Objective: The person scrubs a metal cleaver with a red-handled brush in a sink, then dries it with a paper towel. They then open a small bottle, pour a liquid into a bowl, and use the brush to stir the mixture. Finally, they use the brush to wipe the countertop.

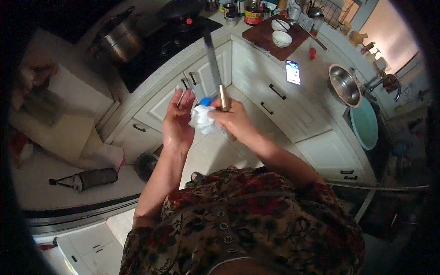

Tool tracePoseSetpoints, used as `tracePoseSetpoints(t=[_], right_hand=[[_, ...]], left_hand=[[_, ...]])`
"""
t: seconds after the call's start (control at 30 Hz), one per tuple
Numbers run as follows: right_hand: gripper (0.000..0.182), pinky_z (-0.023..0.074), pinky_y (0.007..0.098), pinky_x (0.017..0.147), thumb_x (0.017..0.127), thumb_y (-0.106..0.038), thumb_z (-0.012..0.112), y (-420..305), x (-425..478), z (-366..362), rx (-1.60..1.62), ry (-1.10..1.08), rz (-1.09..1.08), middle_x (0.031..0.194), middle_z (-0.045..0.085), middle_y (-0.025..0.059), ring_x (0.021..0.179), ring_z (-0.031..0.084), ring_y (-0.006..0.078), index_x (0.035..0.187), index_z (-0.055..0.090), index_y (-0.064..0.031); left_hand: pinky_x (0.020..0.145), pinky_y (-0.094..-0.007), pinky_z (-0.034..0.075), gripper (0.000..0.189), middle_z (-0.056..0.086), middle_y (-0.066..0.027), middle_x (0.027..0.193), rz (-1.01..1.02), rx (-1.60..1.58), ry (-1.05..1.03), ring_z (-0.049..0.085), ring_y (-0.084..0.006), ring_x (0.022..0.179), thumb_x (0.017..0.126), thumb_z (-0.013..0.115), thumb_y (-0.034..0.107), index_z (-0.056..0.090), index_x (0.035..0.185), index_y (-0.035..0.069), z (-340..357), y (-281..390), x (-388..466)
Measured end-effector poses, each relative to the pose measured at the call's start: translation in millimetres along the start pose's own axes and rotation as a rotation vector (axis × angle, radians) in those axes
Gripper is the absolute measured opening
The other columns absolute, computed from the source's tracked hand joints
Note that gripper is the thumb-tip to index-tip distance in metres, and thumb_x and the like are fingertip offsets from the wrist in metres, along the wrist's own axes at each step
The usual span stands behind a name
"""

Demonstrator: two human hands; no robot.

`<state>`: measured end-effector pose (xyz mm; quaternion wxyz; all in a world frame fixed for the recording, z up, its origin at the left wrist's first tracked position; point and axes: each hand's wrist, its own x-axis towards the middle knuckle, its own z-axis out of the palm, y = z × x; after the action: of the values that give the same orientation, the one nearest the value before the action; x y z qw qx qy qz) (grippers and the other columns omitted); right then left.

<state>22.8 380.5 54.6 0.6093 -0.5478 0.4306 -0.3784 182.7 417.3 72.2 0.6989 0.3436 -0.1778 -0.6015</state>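
In my right hand (233, 118) I hold a kitchen knife by its pale handle (224, 98), its long grey blade (212, 58) pointing away from me and slightly blurred. The same hand grips a crumpled white plastic bag or wrapper (204, 119). A blue cap-like piece (207, 101) shows at the bag's top; what the bag holds is hidden. My left hand (178, 120) is just left of the bag, palm turned up and fingers apart, with nothing in it. Both hands are above the tiled floor (202, 154), in front of the white cabinets.
A black gas hob (151, 62) carries a steel pot (120, 41) and a dark wok (180, 15). On the right counter are a brown cutting board (254, 36) with two bowls, a lit phone (293, 72), a steel basin (344, 85) and a turquoise basin (364, 123). Cabinet handles (277, 91) protrude.
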Motion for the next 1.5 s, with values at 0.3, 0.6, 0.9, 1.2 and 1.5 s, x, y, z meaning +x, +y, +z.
tracePoseSetpoints(t=[0.3,0.6,0.9,1.2,1.5], right_hand=[[0.021,0.0483,0.0273,0.064,0.080,-0.012,0.066,-27.8,11.9,-11.1,-0.406,-0.026,-0.220,0.079,0.062,0.0044,0.072,0.057,0.0095,0.097,0.060,0.0001],[0.030,0.0503,0.0394,0.059,0.074,-0.012,0.068,-51.8,-6.5,4.6,-0.913,0.046,-0.598,0.075,0.063,0.0162,0.066,0.064,0.0321,0.100,0.057,-0.0015],[0.025,0.0501,0.0376,0.061,0.075,-0.014,0.067,-42.9,1.3,8.3,-0.715,0.113,-0.618,0.081,0.063,0.0171,0.073,0.063,0.0341,0.094,0.056,-0.0025],[0.029,0.0484,0.0405,0.055,0.072,-0.013,0.069,-47.8,-1.0,-10.4,-0.849,0.231,-0.681,0.069,0.062,0.0096,0.063,0.062,0.0316,0.095,0.053,-0.0074],[0.014,0.0487,0.0432,0.051,0.080,-0.014,0.055,-19.2,16.2,-2.6,-1.200,0.191,-0.529,0.071,0.063,0.0146,0.060,0.063,0.0319,0.089,0.048,-0.0054]], left_hand=[[0.096,-0.0412,0.035,0.051,0.055,-0.0058,0.122,-0.352,0.093,-0.027,0.048,-0.0205,0.115,0.095,0.033,0.051,0.051,0.124,0.013,8.5,-10.4,-11.4],[0.097,-0.0387,0.037,0.047,0.057,-0.0063,0.115,-0.320,-0.479,-0.139,0.052,-0.0207,0.104,0.098,0.027,0.044,0.050,0.120,0.010,-10.7,-26.3,5.1],[0.109,-0.0419,0.026,0.049,0.047,-0.0163,0.132,-0.274,-0.483,-0.229,0.042,-0.0293,0.123,0.095,0.035,0.035,0.043,0.128,0.000,23.8,-13.3,1.8],[0.100,-0.0395,0.038,0.051,0.055,-0.0127,0.120,-0.267,-0.541,-0.322,0.050,-0.0258,0.111,0.093,0.041,0.045,0.050,0.120,0.002,32.1,-5.4,4.5],[0.106,-0.0386,0.026,0.075,0.050,-0.0082,0.128,-0.166,-0.357,-0.262,0.042,-0.0245,0.120,0.084,0.042,0.065,0.044,0.127,0.004,41.3,-9.7,5.0]])
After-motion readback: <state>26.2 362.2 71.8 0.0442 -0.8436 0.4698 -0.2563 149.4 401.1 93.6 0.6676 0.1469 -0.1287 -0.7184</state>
